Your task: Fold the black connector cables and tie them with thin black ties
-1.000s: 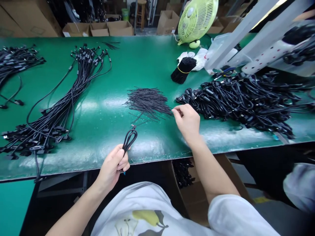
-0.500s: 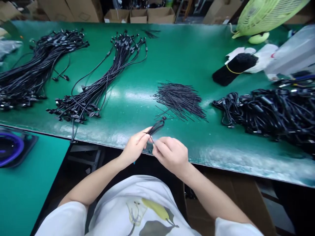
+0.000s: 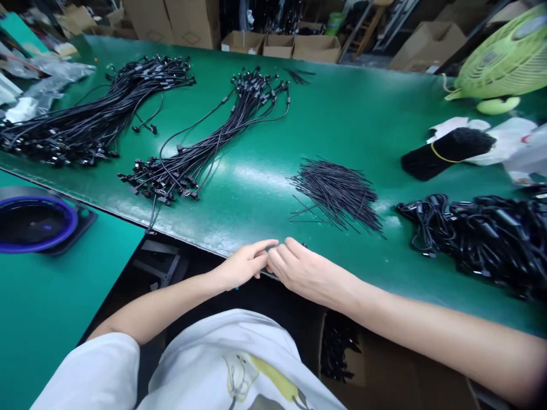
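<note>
At the table's front edge my left hand [image 3: 244,265] and my right hand [image 3: 302,267] meet, fingertips touching. My left hand's index finger stretches forward, with thumb and other fingers bent together. The fingers of my right hand are closed in a pinch against it. A coiled black cable [image 3: 304,245] shows only as a small dark tip behind my right hand; its rest is hidden. Whatever lies between my right fingertips is hidden too. Beyond the hands lies a loose pile of thin black twist ties [image 3: 339,191].
Two bundles of straight black cables [image 3: 213,139] [image 3: 123,102] lie to the left. Coiled cables [image 3: 482,233] are heaped at the right, below a banded black bundle [image 3: 447,152] and a green fan [image 3: 499,62]. A purple-rimmed dish [image 3: 70,228] stands on the lower left table.
The view has shifted, so the table's things appear further right. My right hand has moved closer against my left hand and now covers the coiled cable and thin tie that showed earlier.
</note>
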The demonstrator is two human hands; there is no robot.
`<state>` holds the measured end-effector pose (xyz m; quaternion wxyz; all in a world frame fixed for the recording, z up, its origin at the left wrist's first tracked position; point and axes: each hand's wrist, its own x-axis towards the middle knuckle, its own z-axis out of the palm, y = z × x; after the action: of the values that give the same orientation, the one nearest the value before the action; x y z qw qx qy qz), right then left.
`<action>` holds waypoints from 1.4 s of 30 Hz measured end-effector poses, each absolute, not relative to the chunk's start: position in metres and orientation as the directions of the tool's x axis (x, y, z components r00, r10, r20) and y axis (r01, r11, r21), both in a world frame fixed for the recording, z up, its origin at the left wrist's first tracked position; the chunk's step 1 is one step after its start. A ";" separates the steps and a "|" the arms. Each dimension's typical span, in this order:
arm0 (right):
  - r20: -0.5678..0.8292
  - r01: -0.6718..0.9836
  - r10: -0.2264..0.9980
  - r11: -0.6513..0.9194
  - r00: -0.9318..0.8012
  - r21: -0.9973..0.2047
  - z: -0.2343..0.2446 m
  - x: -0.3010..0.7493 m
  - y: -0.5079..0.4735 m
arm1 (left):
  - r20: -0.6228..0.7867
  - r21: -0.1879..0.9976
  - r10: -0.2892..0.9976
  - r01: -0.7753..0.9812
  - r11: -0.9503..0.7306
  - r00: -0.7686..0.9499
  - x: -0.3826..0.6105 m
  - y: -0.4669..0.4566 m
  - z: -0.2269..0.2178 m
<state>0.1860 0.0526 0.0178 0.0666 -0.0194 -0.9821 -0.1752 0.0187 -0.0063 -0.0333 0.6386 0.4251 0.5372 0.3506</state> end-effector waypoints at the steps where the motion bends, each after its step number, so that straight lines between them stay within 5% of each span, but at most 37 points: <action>1: 0.163 0.080 0.030 0.948 -0.986 0.307 0.016 0.185 0.053 | -0.395 0.919 0.905 0.044 0.393 0.157 0.020 -0.008 -0.034; 7: 0.406 0.315 0.211 0.926 -0.889 0.210 0.006 0.175 0.068 | -0.306 0.941 0.951 -0.141 0.308 0.035 0.021 -0.008 -0.024; 11: 0.559 0.507 0.485 0.852 -0.673 -0.129 -0.005 0.163 0.059 | -0.133 0.966 0.991 -0.223 0.130 0.003 0.017 0.007 -0.019; 15: 0.425 0.351 0.732 0.648 -0.533 -0.676 -0.014 0.157 0.043 | 0.034 0.992 0.999 -0.122 -0.030 0.028 0.008 0.015 -0.017; 19: 0.210 0.223 0.769 0.416 -0.603 -0.882 -0.010 0.167 0.049 | 0.159 0.985 0.984 -0.085 -0.152 0.083 -0.003 0.008 -0.004; 21: 0.197 0.263 0.780 0.419 -0.593 -0.869 -0.005 0.173 0.058 | 0.196 0.979 0.972 0.032 -0.202 0.126 -0.004 0.001 0.000; 24: 0.363 0.379 0.783 0.579 -0.506 -0.721 0.001 0.177 0.061 | 0.138 0.977 0.973 0.136 -0.165 0.184 0.000 -0.002 -0.005; 27: 0.504 0.353 0.585 0.801 -0.635 -0.484 0.001 0.171 0.047 | -0.058 0.996 0.991 -0.060 0.065 0.121 0.002 0.003 -0.017; 30: 0.474 0.293 0.448 0.883 -0.758 -0.366 -0.004 0.166 0.034 | -0.138 0.960 0.987 -0.233 0.154 0.084 -0.005 0.005 -0.013; 35: 0.432 0.455 0.591 0.804 -0.681 -0.383 -0.010 0.171 0.049 | 0.013 1.000 0.993 -0.024 -0.010 0.116 -0.008 -0.011 0.005; 37: 0.453 0.536 0.624 0.780 -0.636 -0.322 -0.011 0.172 0.055 | 0.011 1.000 1.000 0.023 -0.011 0.000 0.000 -0.014 -0.001; 39: 0.483 0.587 0.633 0.764 -0.604 -0.268 -0.012 0.171 0.057 | -0.020 1.000 0.988 -0.026 0.016 -0.152 0.009 -0.014 -0.013; 42: 0.488 0.592 0.663 0.741 -0.568 -0.317 -0.015 0.167 0.052 | -0.110 0.982 0.991 -0.163 0.097 -0.073 0.019 -0.010 -0.028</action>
<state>0.1672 0.0520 -0.0147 0.2999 -0.3550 -0.8835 0.0589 0.0195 -0.0104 -0.0280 0.5425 0.4110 0.5040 0.5317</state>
